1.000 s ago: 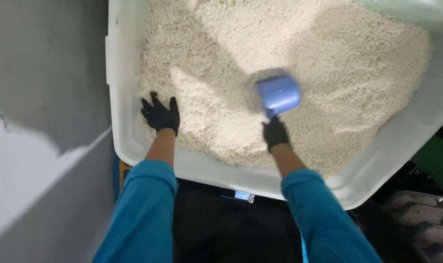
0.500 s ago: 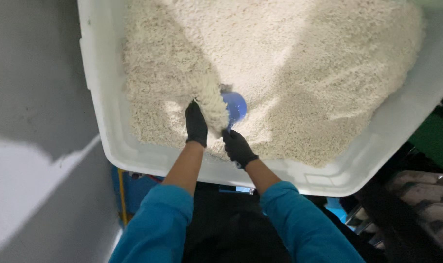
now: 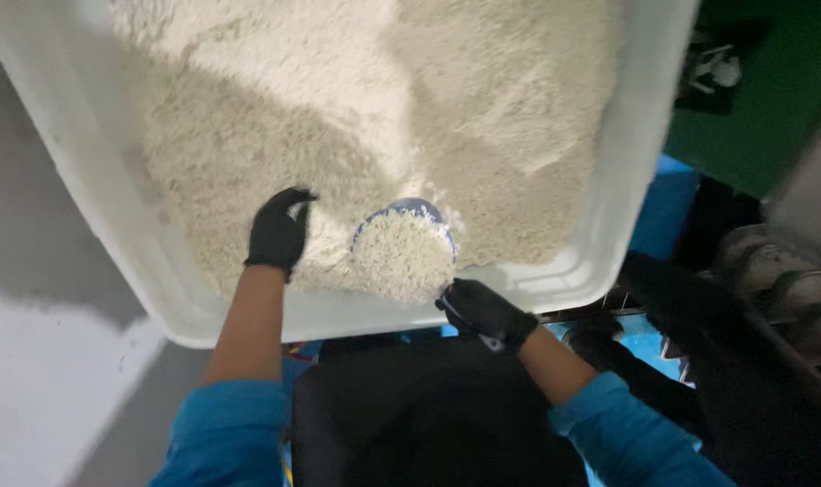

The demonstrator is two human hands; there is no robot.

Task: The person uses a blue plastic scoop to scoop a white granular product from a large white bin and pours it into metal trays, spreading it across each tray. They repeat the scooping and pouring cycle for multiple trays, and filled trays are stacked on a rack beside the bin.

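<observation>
With the right hand (image 3: 483, 311) gripping the heaped blue plastic scoop (image 3: 403, 248) at the large white plastic tub's (image 3: 600, 207) near rim and left hand's fingers (image 3: 289, 206) loosely curled empty in the pale grain (image 3: 275, 117), scooping looks done; a level lift-out comes next.

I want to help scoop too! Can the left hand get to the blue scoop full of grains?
Probably yes. The left hand rests on the grains right beside the blue scoop, with nothing between them; the right hand holds its handle.
</observation>
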